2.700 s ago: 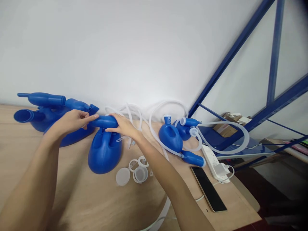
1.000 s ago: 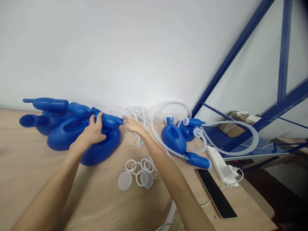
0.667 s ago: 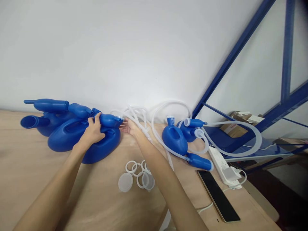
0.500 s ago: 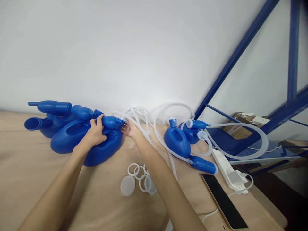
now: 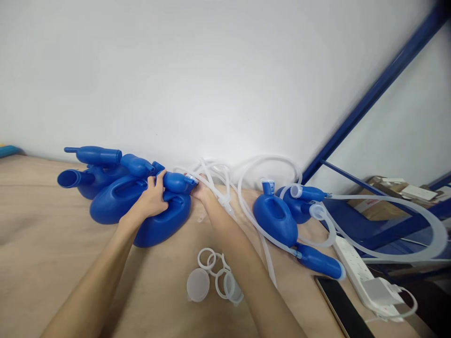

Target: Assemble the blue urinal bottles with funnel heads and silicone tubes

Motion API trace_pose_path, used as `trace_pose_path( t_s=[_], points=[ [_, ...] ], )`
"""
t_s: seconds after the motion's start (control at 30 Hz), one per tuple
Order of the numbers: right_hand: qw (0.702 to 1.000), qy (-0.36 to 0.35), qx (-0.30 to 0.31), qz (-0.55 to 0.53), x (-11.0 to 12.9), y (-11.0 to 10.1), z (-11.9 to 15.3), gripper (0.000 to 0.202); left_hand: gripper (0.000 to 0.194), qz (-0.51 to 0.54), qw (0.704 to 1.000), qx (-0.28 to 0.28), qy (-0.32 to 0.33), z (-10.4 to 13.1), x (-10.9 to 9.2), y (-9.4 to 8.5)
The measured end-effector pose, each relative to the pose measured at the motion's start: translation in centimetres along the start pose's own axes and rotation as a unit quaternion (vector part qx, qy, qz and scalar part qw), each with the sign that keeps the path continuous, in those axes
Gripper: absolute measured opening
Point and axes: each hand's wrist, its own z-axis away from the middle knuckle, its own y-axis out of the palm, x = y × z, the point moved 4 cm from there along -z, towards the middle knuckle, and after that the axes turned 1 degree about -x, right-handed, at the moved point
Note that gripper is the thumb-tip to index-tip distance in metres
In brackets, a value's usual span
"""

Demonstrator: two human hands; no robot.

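Note:
My left hand (image 5: 152, 199) is closed on the front blue urinal bottle (image 5: 160, 227), its thumb by the handle opening and its fingers against a smaller blue bottle-shaped piece (image 5: 178, 182) lying on top. At that piece's right end, my right hand (image 5: 200, 188) has its fingers curled around a small whitish cap-like part (image 5: 191, 179), mostly hidden. Behind the left hand are another blue urinal bottle (image 5: 105, 204) and further blue funnel pieces (image 5: 98, 155). Translucent tubes (image 5: 211, 176) lie coiled just beyond my right hand.
White rings (image 5: 206, 259) and translucent round caps (image 5: 198, 285) lie in front of my right forearm. On the right are more blue urinal bottles (image 5: 276, 223) with tubes, a phone (image 5: 343, 307) and a power strip (image 5: 352, 263). A blue metal frame (image 5: 373, 94) stands beside the wall.
The view has shifted left, so everything appears further right. My right hand's spread fingers have closed in around the end by the whitish part. My left hand keeps its hold.

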Motion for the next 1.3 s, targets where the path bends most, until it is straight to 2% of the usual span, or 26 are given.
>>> trace_pose_path(
  t_s=[0.17,0.27,0.33,0.4,0.43,0.47,0.5,0.57,0.6,0.63,0.7,0.8,0.93,1.03,1.2,1.3],
  points=[
    [0.99,-0.005,-0.052,0.127,0.4,-1.3,1.8,0.017,0.108,-0.002,1.0,-0.008,-0.013,0.3,-0.3,-0.3],
    [0.978,-0.002,-0.033,0.207,1.0,-2.0,4.3,0.018,0.108,0.001,1.0,-0.012,-0.022,0.3,-0.4,-0.4],
    [0.966,0.007,-0.021,0.256,1.7,-2.3,6.3,0.01,0.108,0.012,0.999,-0.019,-0.024,0.2,-0.3,-0.4],
    [0.941,-0.027,-0.003,0.338,2.9,-2.4,8.2,0.008,0.108,0.021,0.999,-0.021,-0.022,0.0,-0.1,-0.3],
    [0.911,-0.077,0.01,0.406,3.7,-2.1,9.1,0.007,0.108,0.023,0.999,-0.021,-0.017,-0.1,0.1,-0.2],
    [0.864,-0.144,0.027,0.483,4.5,-1.5,9.9,0.005,0.108,0.026,0.999,-0.02,-0.011,-0.3,0.2,-0.1],
    [0.798,-0.22,0.045,0.559,5.2,-0.8,10.5,0.009,0.109,0.029,0.999,-0.019,-0.004,-0.4,0.4,-0.1],
    [0.658,-0.342,0.077,0.667,6.0,0.9,11.1,0.029,0.111,0.04,0.999,-0.016,0.008,-0.6,0.8,0.0],
    [0.612,-0.368,0.091,0.694,6.2,1.5,10.9,0.038,0.111,0.046,0.999,-0.016,0.014,-0.7,0.9,0.0],
    [0.579,-0.377,0.107,0.715,6.2,2.1,10.5,0.044,0.111,0.052,0.998,-0.016,0.018,-0.8,1.1,0.1],
    [0.537,-0.355,0.135,0.753,6.2,2.9,8.9,0.045,0.111,0.06,0.998,-0.016,0.026,-0.8,1.2,0.1],
    [0.52,-0.296,0.165,0.784,6.1,3.2,6.7,0.042,0.113,0.068,0.997,-0.021,0.036,-0.7,1.3,0.1],
    [0.541,-0.273,0.176,0.776,5.9,3.1,5.1,0.041,0.115,0.076,0.996,-0.022,0.046,-0.6,1.3,0.2],
    [0.552,-0.264,0.192,0.767,5.6,3.3,4.6,0.037,0.114,0.078,0.995,-0.027,0.049,-0.7,1.3,0.2],
    [0.554,-0.268,0.266,0.742,5.7,3.8,4.4,0.022,0.114,0.07,0.996,-0.021,0.051,-0.8,1.5,0.2],
    [0.557,-0.269,0.277,0.735,5.9,3.5,4.4,0.018,0.115,0.061,0.996,-0.02,0.065,-0.9,1.4,0.2]
  ],
)
